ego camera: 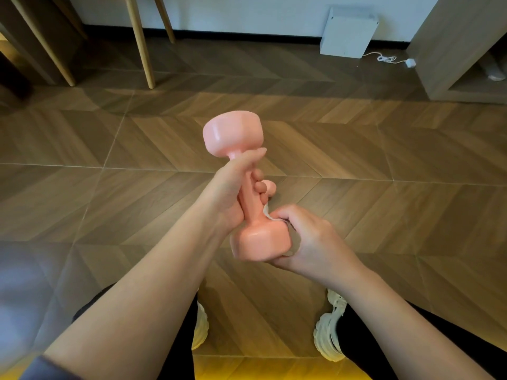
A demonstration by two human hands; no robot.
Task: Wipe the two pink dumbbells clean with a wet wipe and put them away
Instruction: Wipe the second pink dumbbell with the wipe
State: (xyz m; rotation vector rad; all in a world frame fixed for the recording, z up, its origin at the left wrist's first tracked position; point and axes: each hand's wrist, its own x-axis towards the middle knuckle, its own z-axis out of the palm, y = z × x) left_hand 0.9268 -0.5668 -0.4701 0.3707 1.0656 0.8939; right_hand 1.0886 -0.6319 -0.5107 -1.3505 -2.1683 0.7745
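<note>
A floor of wood-look boards laid in a herringbone pattern was seen below, with pale chair legs and a white box with a trailing cord against the far wall. One pink dumbbell was held in the air above the floor, tilted with one head up and away and the other down and near; the second dumbbell was not seen. The handle was gripped by the left hand, its fingers wrapped shut around the narrow shaft. The lower head was cupped by the right hand, whose fingers were pressed together on a white wet wipe, of which only a crumpled edge showed against the head. The dumbbell looked smooth and slightly glossy, probably a moulded coating, with flat-faced, rounded heads. For the wiping to be done well, it was judged that the handle should be held firmly while the wipe was dragged around every face of the head, the dumbbell being turned so that the hidden side and the neck groove were reached. Wet plastic was thought likely to turn slippery.
</note>
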